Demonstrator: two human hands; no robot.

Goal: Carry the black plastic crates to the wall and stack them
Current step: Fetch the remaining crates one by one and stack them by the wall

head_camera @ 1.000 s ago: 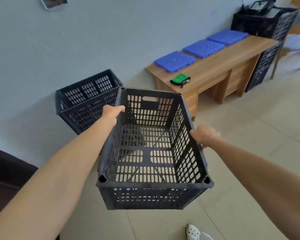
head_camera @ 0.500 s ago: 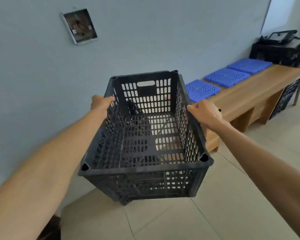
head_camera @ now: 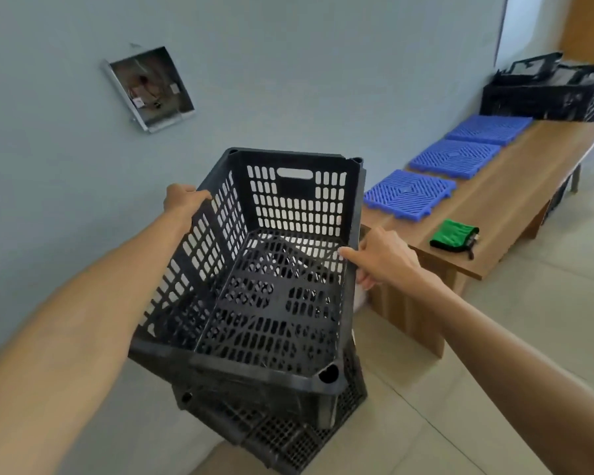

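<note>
Down comes the black plastic crate (head_camera: 295, 207) since a moment ago. It was up in front of the wall (head_camera: 306, 63), and now it is low, right over a second black crate (head_camera: 288, 437) that stands on the floor (head_camera: 494, 354) next to the wall. I cannot tell if the two crates touch yet. The green pouch (head_camera: 455, 234) has come back into view too.

Far left on the wall is a small open metal box (head_camera: 148, 87) with wires in it. Below it, the left grip (head_camera: 182, 200) has its fingers curled over the top edge of the crate's left side, near the far corner. The crate is tipped, with its left side higher than its right. It has nothing inside, and the second crate shows through the holes in its bottom and pokes out under the near edge.

The right grip (head_camera: 381, 258) holds the right side's top edge, thumb on top and fingers curled under the rim.

Right of that is a low wooden bench (head_camera: 515, 207) along the wall. Three blue plastic grid tiles (head_camera: 408, 193) lie in a row on it, and the green pouch lies near its front edge. At the far end of the bench, more black crates (head_camera: 546, 94) are piled up.
</note>
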